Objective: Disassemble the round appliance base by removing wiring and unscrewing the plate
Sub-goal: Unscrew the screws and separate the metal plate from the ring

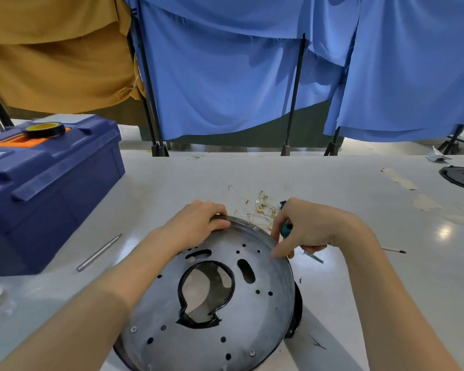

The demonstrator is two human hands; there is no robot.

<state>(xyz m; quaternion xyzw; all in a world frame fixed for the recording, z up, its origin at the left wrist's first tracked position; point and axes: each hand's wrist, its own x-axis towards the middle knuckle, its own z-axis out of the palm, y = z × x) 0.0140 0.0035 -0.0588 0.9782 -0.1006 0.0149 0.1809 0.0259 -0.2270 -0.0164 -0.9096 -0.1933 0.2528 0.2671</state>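
The round base (252, 317) lies on the white table (172, 178), close to the person. Its grey metal plate faces up and has many holes and one large opening with a black edge. The left hand (198, 223) grips the far rim of the base with curled fingers. The right hand (311, 228) is closed around a screwdriver (286, 229) with a green handle, and its fingertips touch the right rim. Just behind the base lie loose wires (263, 210) with gold ends. Farther left stands a blue toolbox (51, 183) with a tape roll (44, 129) on it.
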